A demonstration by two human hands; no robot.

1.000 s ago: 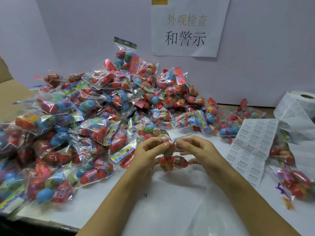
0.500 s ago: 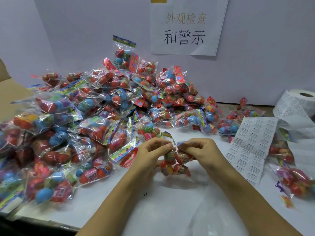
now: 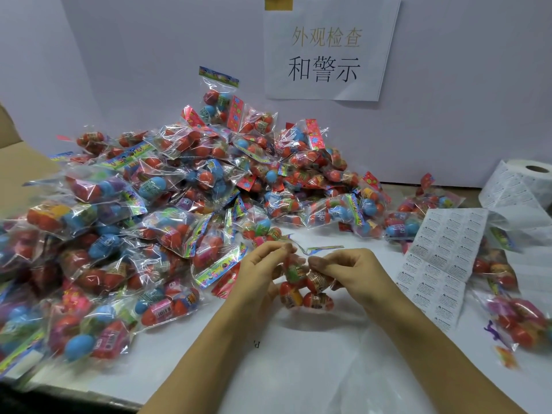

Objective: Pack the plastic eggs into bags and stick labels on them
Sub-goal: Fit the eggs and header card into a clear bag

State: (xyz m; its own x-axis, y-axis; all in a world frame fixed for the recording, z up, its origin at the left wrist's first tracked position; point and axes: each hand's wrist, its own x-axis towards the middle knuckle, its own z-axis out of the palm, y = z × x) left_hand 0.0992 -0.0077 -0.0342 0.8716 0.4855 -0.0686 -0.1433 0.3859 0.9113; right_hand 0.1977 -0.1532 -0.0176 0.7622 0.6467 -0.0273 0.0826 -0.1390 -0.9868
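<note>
A small clear bag of plastic eggs (image 3: 304,289) hangs between my two hands just above the white table (image 3: 298,354). My left hand (image 3: 263,267) pinches the bag's top edge on the left. My right hand (image 3: 348,270) pinches the same top on the right, fingers curled. A colourful header strip (image 3: 324,249) sticks out above my right hand. Red, green and yellow eggs show through the film. A strip of white warning labels (image 3: 439,261) lies to the right, running from a label roll (image 3: 519,183).
A big pile of filled egg bags (image 3: 167,210) covers the left and back of the table up to the wall. More filled bags (image 3: 519,321) lie at the right edge. A cardboard flap (image 3: 18,171) stands far left. A paper sign (image 3: 325,49) hangs on the wall.
The bag has dropped a little lower between my hands, and its header strip now sticks out above my right hand. Both hands keep their pinch on the top.
</note>
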